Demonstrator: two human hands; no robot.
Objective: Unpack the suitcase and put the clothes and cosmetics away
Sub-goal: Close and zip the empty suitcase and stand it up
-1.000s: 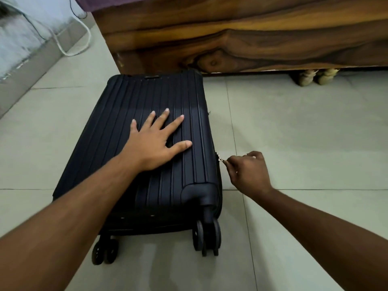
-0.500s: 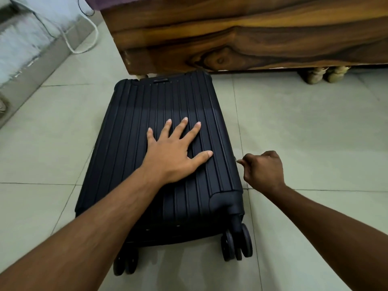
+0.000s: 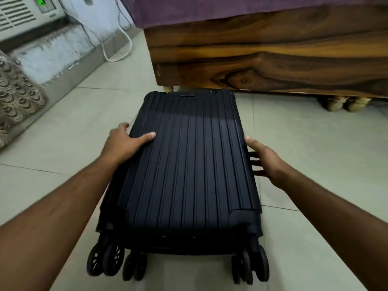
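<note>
A dark navy ribbed hard-shell suitcase [image 3: 189,164] lies flat on the tiled floor, its wheels [image 3: 109,259] toward me and its top end against the bed. My left hand [image 3: 123,143] grips the lid's left edge, thumb on top and fingers wrapped over the side. At the right edge my right hand [image 3: 266,160] holds the lid with the thumb on the rim and the fingers against the side seam. On the left the lid sits slightly offset from the lower shell. No clothes or cosmetics show.
A wooden bed frame [image 3: 273,59] with a purple sheet [image 3: 210,9] stands just beyond the suitcase, on pale turned feet [image 3: 344,102]. A white cable [image 3: 117,51] loops on the floor by the wall. A white appliance [image 3: 21,13] and a patterned fabric [image 3: 16,97] are at the left.
My left hand left the middle of the lid for its left edge. My right hand let go of the zipper pull and took the right edge. The view shifted back.
</note>
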